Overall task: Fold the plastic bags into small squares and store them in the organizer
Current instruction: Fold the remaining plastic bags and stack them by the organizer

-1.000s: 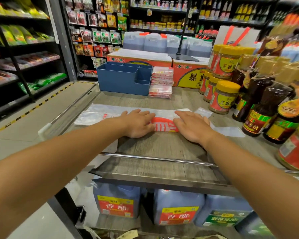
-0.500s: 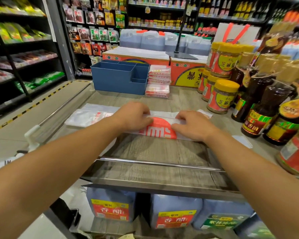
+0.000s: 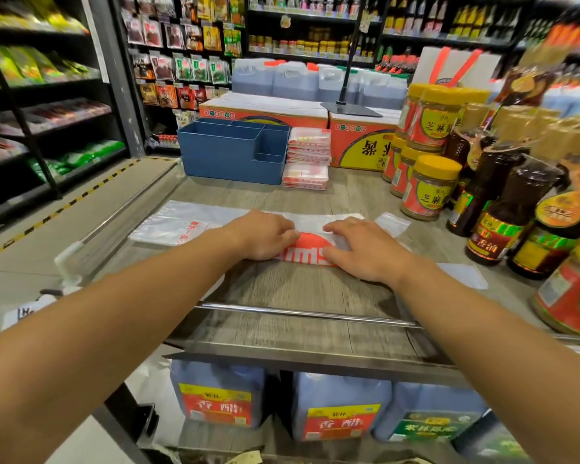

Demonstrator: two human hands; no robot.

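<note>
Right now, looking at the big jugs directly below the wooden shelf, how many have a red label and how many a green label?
Red-label jugs: 2
Green-label jugs: 1
Total: 3

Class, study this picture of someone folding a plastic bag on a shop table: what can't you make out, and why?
- Middle of the plastic bag, head view: covered by the left hand and right hand.
- Inside the blue organizer: hidden by its walls.
- Bottles at the right: labels blurred, farthest cut off by the edge.
</note>
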